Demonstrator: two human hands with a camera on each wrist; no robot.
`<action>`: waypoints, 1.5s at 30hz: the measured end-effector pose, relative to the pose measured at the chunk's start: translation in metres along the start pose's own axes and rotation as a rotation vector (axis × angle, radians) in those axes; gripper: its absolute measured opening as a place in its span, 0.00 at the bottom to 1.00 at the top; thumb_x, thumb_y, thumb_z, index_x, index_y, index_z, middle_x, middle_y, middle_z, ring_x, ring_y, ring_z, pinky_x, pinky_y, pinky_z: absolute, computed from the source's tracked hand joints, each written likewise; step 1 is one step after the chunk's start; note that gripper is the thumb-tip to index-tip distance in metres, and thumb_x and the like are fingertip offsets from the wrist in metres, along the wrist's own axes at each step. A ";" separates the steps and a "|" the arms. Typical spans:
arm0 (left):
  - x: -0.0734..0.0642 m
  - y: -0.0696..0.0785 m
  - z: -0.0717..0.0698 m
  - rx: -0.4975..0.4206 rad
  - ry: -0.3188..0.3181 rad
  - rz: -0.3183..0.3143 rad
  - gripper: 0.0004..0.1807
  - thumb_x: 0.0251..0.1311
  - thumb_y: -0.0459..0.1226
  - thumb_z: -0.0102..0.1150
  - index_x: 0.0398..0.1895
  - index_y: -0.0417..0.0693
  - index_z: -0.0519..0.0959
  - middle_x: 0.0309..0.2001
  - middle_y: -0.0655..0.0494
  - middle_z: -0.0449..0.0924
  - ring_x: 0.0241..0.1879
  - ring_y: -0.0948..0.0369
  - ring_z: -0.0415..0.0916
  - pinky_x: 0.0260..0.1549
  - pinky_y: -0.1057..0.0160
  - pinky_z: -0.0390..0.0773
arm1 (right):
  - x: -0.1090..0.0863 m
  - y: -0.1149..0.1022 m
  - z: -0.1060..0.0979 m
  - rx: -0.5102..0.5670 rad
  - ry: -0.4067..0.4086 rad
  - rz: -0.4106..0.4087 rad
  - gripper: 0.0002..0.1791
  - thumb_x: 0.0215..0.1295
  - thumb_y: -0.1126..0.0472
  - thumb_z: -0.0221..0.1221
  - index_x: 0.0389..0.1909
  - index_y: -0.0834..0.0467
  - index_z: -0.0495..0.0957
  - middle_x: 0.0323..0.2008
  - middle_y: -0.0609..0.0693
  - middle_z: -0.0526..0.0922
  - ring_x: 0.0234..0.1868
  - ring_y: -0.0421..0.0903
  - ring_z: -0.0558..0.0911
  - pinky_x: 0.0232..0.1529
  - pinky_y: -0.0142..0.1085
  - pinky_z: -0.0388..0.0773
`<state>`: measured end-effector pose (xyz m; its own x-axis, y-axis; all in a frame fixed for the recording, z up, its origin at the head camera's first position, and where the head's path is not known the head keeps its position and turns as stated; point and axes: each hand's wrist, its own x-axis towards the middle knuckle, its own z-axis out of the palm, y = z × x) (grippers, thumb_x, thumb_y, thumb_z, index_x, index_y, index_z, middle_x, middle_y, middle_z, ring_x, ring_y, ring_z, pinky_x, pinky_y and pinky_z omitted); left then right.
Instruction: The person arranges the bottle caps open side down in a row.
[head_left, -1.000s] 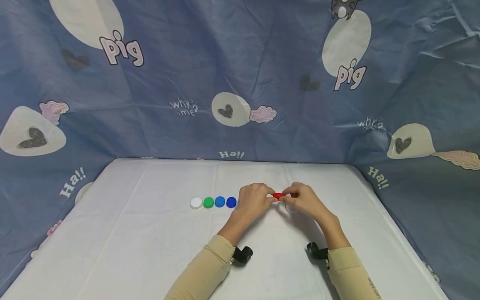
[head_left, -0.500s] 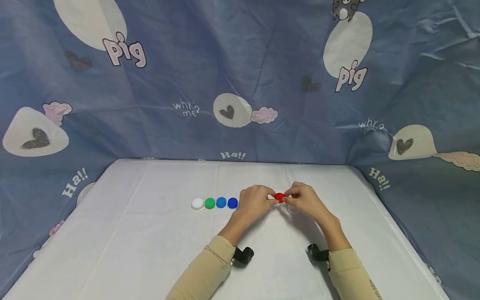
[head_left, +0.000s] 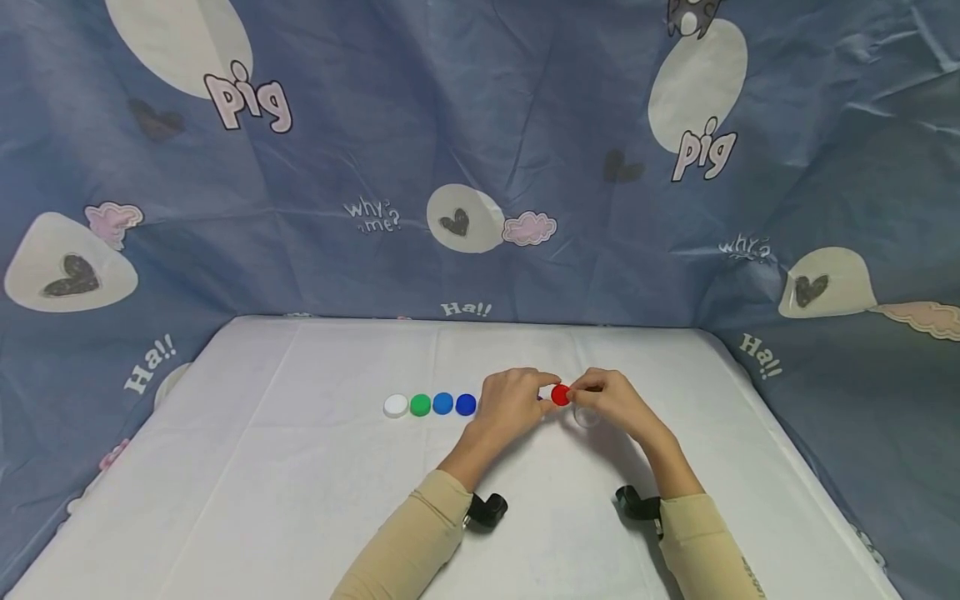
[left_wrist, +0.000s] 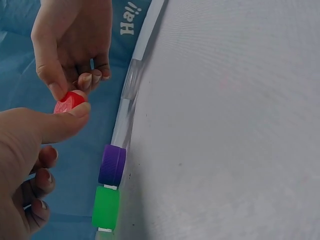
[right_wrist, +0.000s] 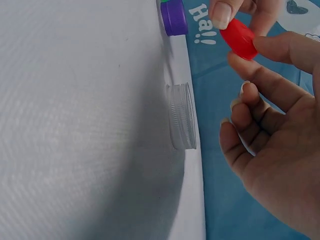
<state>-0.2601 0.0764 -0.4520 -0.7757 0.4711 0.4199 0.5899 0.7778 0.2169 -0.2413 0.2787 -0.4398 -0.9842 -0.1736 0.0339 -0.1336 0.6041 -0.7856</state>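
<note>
A red bottle cap [head_left: 561, 395] is held above the white table between both hands. My left hand [head_left: 512, 404] pinches its left edge, the thumb lying over the cap [left_wrist: 68, 102] in the left wrist view. From the other side my right hand [head_left: 617, 400] pinches it between thumb and forefinger; its other fingers curl loosely in the right wrist view. Under the right hand a clear round lid or cap [right_wrist: 182, 117] lies on the cloth. A purple bottle cap [left_wrist: 112, 166] and a green one [left_wrist: 106, 207] stand below the left hand, mostly hidden from the head view.
Left of the hands, a white cap [head_left: 396, 406], a green cap [head_left: 421, 405], a light blue cap [head_left: 443, 404] and a dark blue cap [head_left: 466, 405] lie in a row on the white tablecloth [head_left: 300, 500]. A blue printed curtain [head_left: 337, 275] rises behind the table.
The red cap has tilted between the fingers, from nearly edge-on to showing its round face towards the head camera. Both hands stay in nearly the same place.
</note>
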 end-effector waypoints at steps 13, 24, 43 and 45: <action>0.002 -0.002 0.000 -0.025 -0.013 -0.029 0.16 0.57 0.60 0.65 0.47 0.75 0.86 0.43 0.70 0.88 0.35 0.67 0.83 0.27 0.63 0.76 | 0.000 -0.003 -0.001 -0.097 -0.004 -0.027 0.13 0.61 0.55 0.66 0.44 0.55 0.87 0.33 0.49 0.79 0.35 0.44 0.74 0.36 0.36 0.72; 0.003 -0.002 0.002 -0.039 -0.043 -0.064 0.14 0.56 0.61 0.65 0.43 0.75 0.87 0.35 0.68 0.88 0.32 0.66 0.81 0.25 0.63 0.73 | 0.000 -0.004 0.000 -0.110 0.039 -0.139 0.15 0.54 0.66 0.68 0.44 0.52 0.86 0.28 0.48 0.72 0.31 0.44 0.69 0.32 0.33 0.68; 0.002 -0.001 0.006 -0.022 -0.063 -0.096 0.16 0.52 0.59 0.69 0.44 0.73 0.87 0.44 0.67 0.88 0.39 0.62 0.85 0.26 0.61 0.76 | 0.002 -0.005 0.006 -0.160 0.040 -0.129 0.11 0.55 0.67 0.68 0.40 0.57 0.87 0.27 0.48 0.73 0.30 0.44 0.70 0.29 0.32 0.68; 0.002 -0.001 0.006 -0.017 -0.076 -0.096 0.16 0.52 0.59 0.68 0.44 0.73 0.87 0.44 0.67 0.88 0.39 0.62 0.85 0.26 0.61 0.76 | 0.002 -0.004 0.007 -0.170 0.030 -0.117 0.11 0.55 0.67 0.68 0.40 0.57 0.87 0.27 0.48 0.73 0.29 0.44 0.70 0.28 0.32 0.68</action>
<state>-0.2635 0.0792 -0.4567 -0.8433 0.4252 0.3288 0.5151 0.8140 0.2685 -0.2415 0.2704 -0.4409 -0.9636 -0.2283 0.1394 -0.2623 0.7045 -0.6595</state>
